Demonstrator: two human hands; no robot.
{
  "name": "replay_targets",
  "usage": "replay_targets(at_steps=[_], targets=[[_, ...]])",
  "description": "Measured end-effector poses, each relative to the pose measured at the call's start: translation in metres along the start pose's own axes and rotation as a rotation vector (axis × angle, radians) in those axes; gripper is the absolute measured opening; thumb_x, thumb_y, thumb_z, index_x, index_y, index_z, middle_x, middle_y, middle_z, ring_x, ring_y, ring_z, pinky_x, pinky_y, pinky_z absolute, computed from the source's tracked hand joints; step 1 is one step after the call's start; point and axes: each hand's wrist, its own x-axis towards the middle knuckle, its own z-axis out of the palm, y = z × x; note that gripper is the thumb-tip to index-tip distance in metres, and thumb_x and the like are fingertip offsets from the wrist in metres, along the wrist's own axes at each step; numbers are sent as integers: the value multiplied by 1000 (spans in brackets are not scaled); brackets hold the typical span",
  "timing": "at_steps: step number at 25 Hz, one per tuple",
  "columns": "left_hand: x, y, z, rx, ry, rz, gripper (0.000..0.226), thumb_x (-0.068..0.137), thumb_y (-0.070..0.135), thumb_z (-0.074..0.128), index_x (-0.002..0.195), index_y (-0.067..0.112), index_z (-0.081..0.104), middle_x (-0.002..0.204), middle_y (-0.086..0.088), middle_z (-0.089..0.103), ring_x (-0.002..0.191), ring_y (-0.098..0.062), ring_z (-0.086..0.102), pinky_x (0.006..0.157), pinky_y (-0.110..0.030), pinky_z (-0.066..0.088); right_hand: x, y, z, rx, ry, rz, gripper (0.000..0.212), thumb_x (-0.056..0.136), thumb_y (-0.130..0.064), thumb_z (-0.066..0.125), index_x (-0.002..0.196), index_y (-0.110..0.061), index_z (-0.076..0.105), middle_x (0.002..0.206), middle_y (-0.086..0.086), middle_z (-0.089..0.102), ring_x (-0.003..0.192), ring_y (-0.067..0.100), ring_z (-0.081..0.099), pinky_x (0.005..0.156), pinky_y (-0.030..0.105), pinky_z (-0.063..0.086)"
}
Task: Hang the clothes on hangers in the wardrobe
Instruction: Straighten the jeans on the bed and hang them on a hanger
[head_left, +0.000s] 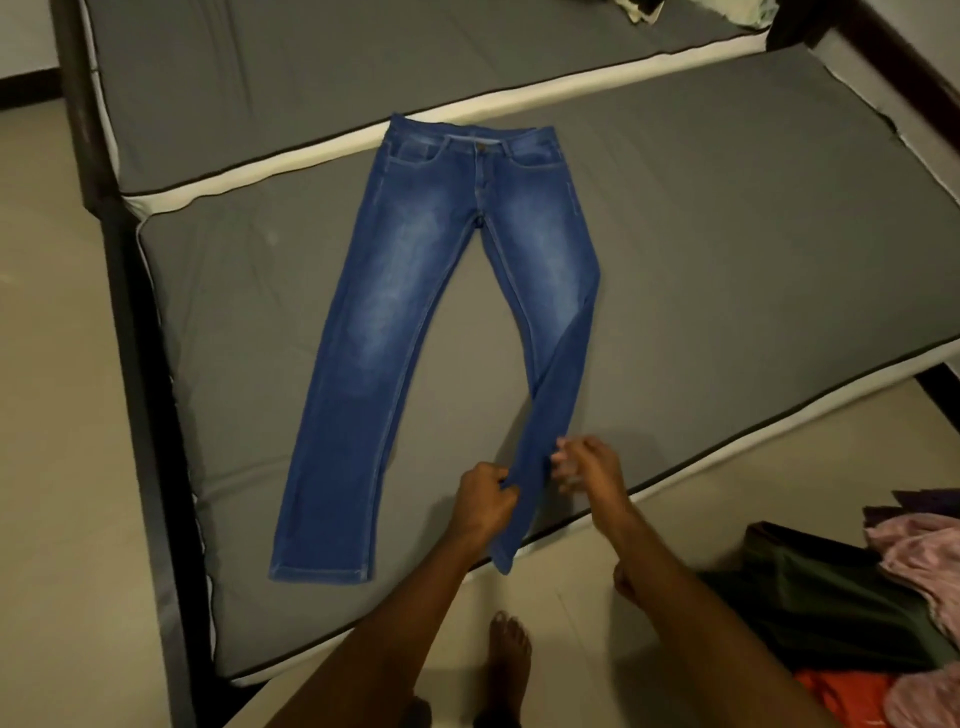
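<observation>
A pair of blue jeans (415, 291) lies front side up on a grey mattress (727, 249), waistband away from me. Its left leg is flat. The right leg is twisted and narrow near the hem, which hangs over the mattress's near edge. My left hand (483, 499) grips that right leg from its left side, fingers curled into the fabric. My right hand (587, 465) sits at the leg's right edge with fingers loosely curled and blurred; I cannot tell whether it pinches the denim. No hanger or wardrobe is in view.
A second grey mattress (363, 62) lies behind in a dark bed frame (130, 291). A pile of clothes (883, 597), green, pink, purple and orange, sits on the floor at the lower right. My bare foot (506, 660) stands on the tiled floor.
</observation>
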Motion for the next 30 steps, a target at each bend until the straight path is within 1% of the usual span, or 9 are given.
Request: replay_targets(at_steps=[4,7,11,15,17,19,23,28,30], targets=[[0,-18,-23,-13,-125,158,23,73,12,48,55,7,36,55,-5,33,52,-12,35,53,-29,22,88,-54,43,-400,306,-109,68,72,-70,79,104,-12,64,99,11,71,88,32,70,73,46,61],[1,-29,-44,-44,-148,240,40,82,-5,52,53,15,32,52,3,32,50,-4,33,50,-26,23,135,-90,72,-739,461,-68,68,83,-48,79,128,-2,56,124,19,65,110,38,66,85,47,55],[8,-53,-80,-192,-125,185,46,85,-6,55,51,20,38,51,12,33,49,1,32,50,-24,23,157,-116,96,-730,600,-191,25,89,-17,68,105,2,68,108,23,70,99,39,68,76,43,52],[-11,-92,-126,-494,-86,-58,40,87,8,71,55,19,51,58,2,47,58,-12,45,58,-30,33,141,-148,159,-358,579,-440,13,69,-12,54,69,1,56,68,17,56,64,26,51,59,41,38],[-29,-122,-153,-596,22,-203,19,89,6,74,71,3,75,78,-9,75,74,-23,70,70,-36,53,122,-155,214,-361,475,-525,9,75,-5,64,76,2,58,72,19,61,67,22,51,62,35,38],[-40,-166,-178,-624,202,-348,8,87,4,77,85,-3,79,89,-15,79,89,-30,75,84,-44,59,109,-148,280,-449,292,-604,14,83,-4,72,82,0,59,79,18,64,70,21,55,62,28,37],[-37,-258,-200,-535,268,-564,19,81,25,80,75,7,77,69,-5,70,71,-19,67,69,-52,60,113,-108,377,-599,-184,-348,30,88,-17,81,105,-1,62,88,22,71,78,35,69,71,44,58],[-32,-288,-211,-770,182,-696,14,85,0,78,97,-5,73,88,-17,76,65,-25,73,53,-33,60,114,-45,359,-816,85,-499,22,89,-8,66,110,-2,67,108,19,68,99,35,65,82,44,54],[-35,-289,-215,-810,72,-716,18,82,2,82,97,-2,74,93,-18,78,65,-24,74,54,-31,60,111,-22,329,-786,229,-416,32,85,-26,74,106,-4,64,109,16,64,98,35,64,79,44,54]])
